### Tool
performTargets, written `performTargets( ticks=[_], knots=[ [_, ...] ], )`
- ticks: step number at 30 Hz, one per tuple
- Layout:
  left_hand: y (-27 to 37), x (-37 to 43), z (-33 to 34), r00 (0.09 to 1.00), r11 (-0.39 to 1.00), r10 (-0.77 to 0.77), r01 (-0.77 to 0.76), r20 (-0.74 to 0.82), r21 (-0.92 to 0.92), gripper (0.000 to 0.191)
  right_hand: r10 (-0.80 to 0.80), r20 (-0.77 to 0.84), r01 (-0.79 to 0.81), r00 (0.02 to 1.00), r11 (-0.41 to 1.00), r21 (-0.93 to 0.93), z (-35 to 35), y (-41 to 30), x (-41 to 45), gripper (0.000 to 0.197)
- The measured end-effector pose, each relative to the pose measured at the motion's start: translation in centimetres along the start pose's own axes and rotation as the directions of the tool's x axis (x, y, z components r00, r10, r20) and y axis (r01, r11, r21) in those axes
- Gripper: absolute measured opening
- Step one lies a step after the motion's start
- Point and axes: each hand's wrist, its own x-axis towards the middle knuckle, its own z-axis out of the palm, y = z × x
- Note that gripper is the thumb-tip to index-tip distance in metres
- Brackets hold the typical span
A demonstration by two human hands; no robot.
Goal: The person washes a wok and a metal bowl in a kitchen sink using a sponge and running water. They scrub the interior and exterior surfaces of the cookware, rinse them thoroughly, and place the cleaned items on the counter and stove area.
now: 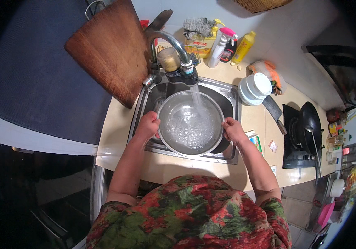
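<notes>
A round metal basin [178, 137] is held level over the stainless-steel sink [234, 124]. My left hand [149, 125] grips its rim on the left, and my right hand [233, 130] grips the rim on the opposite side. From the curved chrome faucet [170, 39], with a dark filter fitting [191, 76] at its spout, a stream of water [197, 96] runs into the basin. Bubbles and ripples cover the water inside. The basin hides most of the sink bowl, so I cannot tell whether its base rests on the bottom.
A large wooden cutting board [109, 51] leans at the left. Behind the sink stand a spray bottle [228, 46] and a yellow bottle [244, 46]. To the right are stacked white bowls [254, 88], a cleaver [272, 109] and a black wok [310, 127] on a gas stove [293, 158].
</notes>
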Motion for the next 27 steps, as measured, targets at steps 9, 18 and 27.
performTargets(
  ticks=[9,18,27],
  knots=[
    [1.4,-2.2,1.7,0.998,0.991,0.065,-0.062,-0.019,0.118,0.004,-0.051,-0.043,0.053,0.998,0.998,0.042,-2.0,0.1,-3.7,0.017],
    [8.2,-6.2,7.6,0.979,0.997,0.067,-0.057,0.191,-0.059,0.009,-0.022,-0.096,0.028,0.995,0.998,0.064,-9.2,0.2,-10.8,0.016],
    [15.8,-6.6,18.6,0.902,0.997,0.070,-0.052,0.425,-0.055,0.006,-0.006,-0.264,0.032,0.964,0.995,0.094,-20.7,0.9,-19.2,0.017]
  ],
)
